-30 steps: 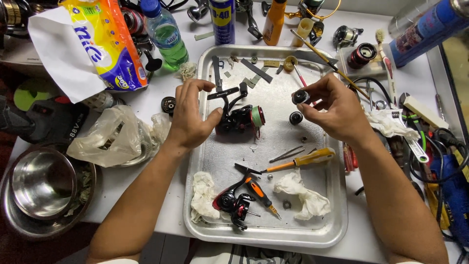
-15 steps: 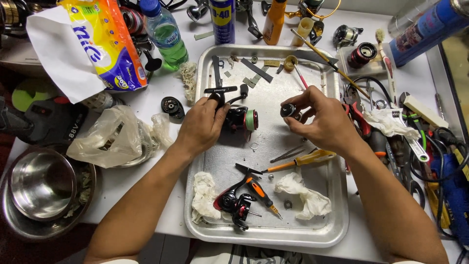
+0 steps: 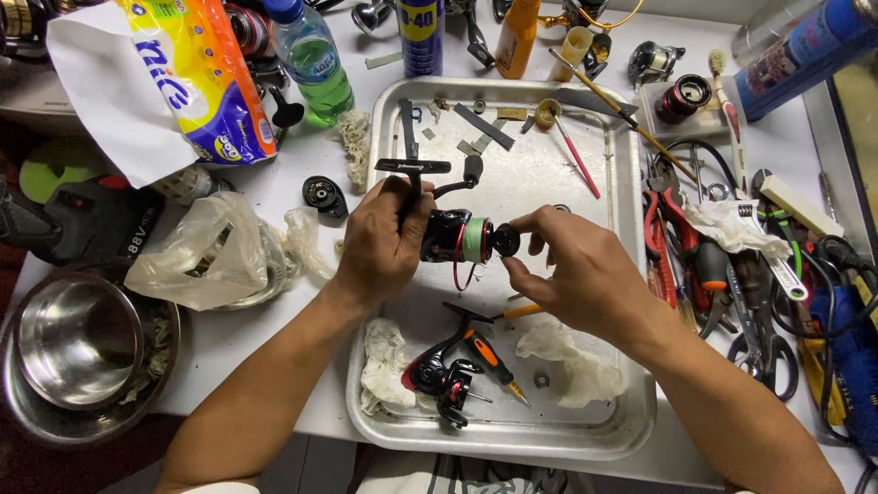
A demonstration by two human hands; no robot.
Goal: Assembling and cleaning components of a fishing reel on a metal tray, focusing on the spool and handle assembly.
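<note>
Near edge of the metal tray (image 3: 631,402): a second red-and-black reel (image 3: 439,375), an orange-handled screwdriver (image 3: 489,355) and crumpled tissues (image 3: 567,352) lying loose. Above the tray's middle, the left hand (image 3: 380,242) is clenched around the body and stem of a black-and-red fishing reel (image 3: 453,238), held up off the tray, spool with green line facing right. The right hand (image 3: 576,265) pinches a small black knob (image 3: 505,241) between thumb and fingertips, touching the front of the spool. Judged: the reel looks stiff, fairly dense metal and plastic, likely oily, so slippery; best gripped at the body and stem, not at the thin bail wire or the handle arm. The knob is small, light and easy to drop; a fingertip pinch suits it. Far edge of the tray: loose flat parts and a small brush (image 3: 572,146). Beyond, on the table: a green bottle (image 3: 315,64), a blue spray can (image 3: 421,37), an orange bottle (image 3: 517,37). Left edge of the table: a steel bowl (image 3: 55,338), a plastic bag (image 3: 201,252). Right edge: pliers (image 3: 672,233) and scissors.
</note>
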